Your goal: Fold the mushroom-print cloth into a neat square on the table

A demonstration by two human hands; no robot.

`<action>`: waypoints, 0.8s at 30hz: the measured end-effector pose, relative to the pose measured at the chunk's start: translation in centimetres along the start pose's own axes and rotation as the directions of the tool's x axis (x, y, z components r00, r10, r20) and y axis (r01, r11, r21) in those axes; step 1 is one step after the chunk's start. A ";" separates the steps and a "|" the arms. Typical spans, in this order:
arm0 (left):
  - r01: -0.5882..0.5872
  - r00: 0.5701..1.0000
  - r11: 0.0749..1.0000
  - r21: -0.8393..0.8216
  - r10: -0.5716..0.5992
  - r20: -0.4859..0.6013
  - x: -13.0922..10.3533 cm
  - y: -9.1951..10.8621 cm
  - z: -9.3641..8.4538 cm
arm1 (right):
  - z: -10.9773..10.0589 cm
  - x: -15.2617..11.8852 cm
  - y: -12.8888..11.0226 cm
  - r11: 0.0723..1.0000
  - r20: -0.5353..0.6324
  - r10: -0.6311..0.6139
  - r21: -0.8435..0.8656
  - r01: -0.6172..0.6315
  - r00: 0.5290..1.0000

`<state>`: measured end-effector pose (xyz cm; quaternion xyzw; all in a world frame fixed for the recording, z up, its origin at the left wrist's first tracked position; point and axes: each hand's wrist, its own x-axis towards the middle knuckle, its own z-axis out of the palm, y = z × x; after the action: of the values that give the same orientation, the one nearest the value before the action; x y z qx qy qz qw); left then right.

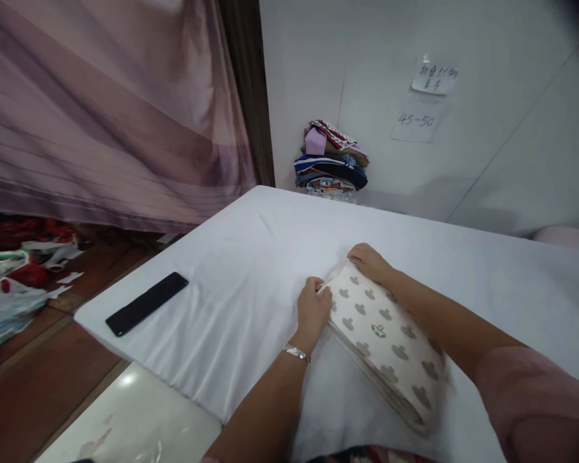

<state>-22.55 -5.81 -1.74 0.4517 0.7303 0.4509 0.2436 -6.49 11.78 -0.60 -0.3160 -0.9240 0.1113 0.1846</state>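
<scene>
A folded cream cloth (367, 325) printed with grey mouse-head shapes lies tilted on the white-covered table, its layers stacked along the near left edge. My left hand (314, 308), a silver bracelet at its wrist, pinches the cloth's far left corner. At the far right corner, my right hand (370, 262) is closed on the edge, its fingertips partly hidden. The forearm of that arm passes along the cloth's right side.
A black phone-like slab (147, 303) lies at the table's left. Folded clothes (332, 157) are stacked beyond the far edge, against a wall with handwritten paper signs (434, 78). A pink curtain (125, 116) hangs left, above floor clutter (19, 276).
</scene>
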 end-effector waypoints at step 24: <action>-0.258 0.963 0.924 0.283 0.268 0.001 0.6 1.2 -0.7 | 1.8 -3.7 -7.7 0.996 0.254 0.061 -0.074 -0.043 0.965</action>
<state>-22.85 -5.37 -0.35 0.5670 0.7241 0.3797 0.1005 -8.77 3.32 -0.76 -0.3292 -0.9346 0.1246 0.0502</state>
